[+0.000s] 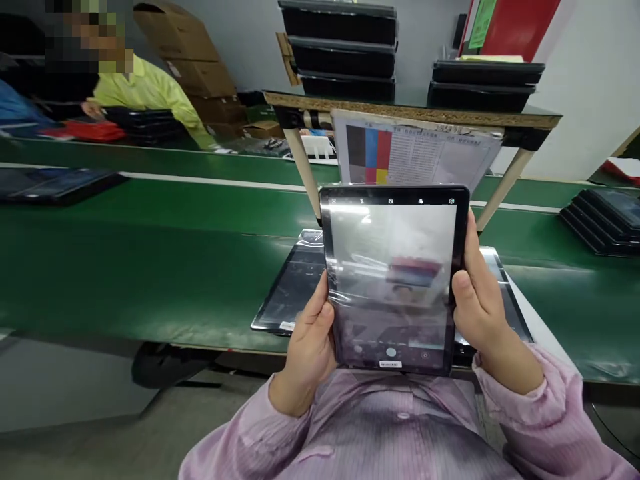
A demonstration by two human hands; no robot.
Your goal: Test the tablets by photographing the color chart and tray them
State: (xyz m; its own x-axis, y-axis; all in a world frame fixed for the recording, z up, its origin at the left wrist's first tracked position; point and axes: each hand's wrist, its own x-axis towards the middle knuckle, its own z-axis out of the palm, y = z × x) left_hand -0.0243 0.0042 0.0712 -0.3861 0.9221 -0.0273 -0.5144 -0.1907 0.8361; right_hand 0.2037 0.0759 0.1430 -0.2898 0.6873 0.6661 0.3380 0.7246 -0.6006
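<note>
Your grip: left hand (309,341) at tablet's (390,280) nine o'clock, right hand (481,303) at three, both clasping. Probably stiff, slick, fragile; hold side edges.

1. The person is wearing a pink-lilac, finely striped cloth shirt (370,433), its front shading into greyish purple.
2. A small, pale button (403,416) is showing there.
3. A light-pink cloth edge (317,453) is crossing the left side.
4. A long pink left sleeve (243,427) is baring the left hand (311,340).
5. A matching right sleeve (547,403) is bunching in folds below the bare right hand (481,300).
</note>
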